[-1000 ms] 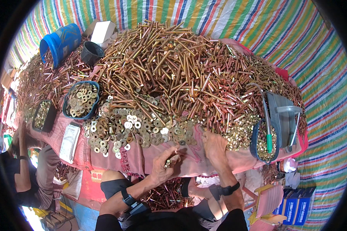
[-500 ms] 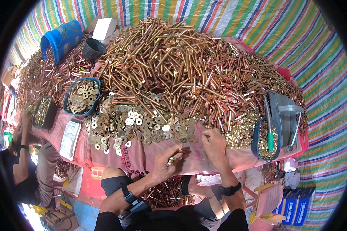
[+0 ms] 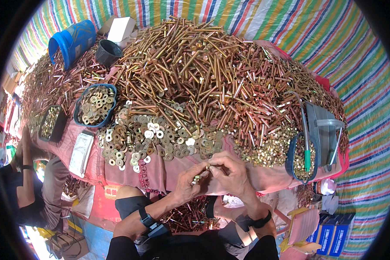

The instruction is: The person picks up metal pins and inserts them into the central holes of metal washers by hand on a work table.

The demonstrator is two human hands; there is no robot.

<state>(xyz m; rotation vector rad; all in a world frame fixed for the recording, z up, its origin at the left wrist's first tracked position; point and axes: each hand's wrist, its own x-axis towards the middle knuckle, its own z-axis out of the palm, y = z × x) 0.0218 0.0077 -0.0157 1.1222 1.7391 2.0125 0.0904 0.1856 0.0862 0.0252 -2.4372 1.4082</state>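
a pink-covered bench (image 3: 174, 170) carries a broad heap of bolts (image 3: 190, 73); along its near side lie loose washers (image 3: 143, 138) and brassy nuts (image 3: 268, 149). nearer still, over the bench's near edge, the left hand (image 3: 188, 182) and right hand (image 3: 232, 174) meet fingertip to fingertip: the right pinched narrow, on what i cannot tell, the left curled around shiny brassy hardware (image 3: 196, 178).

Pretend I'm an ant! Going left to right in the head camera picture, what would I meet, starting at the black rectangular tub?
Black rectangular tub, blue washer tub, left hand, right hand, dark blue nut tub.
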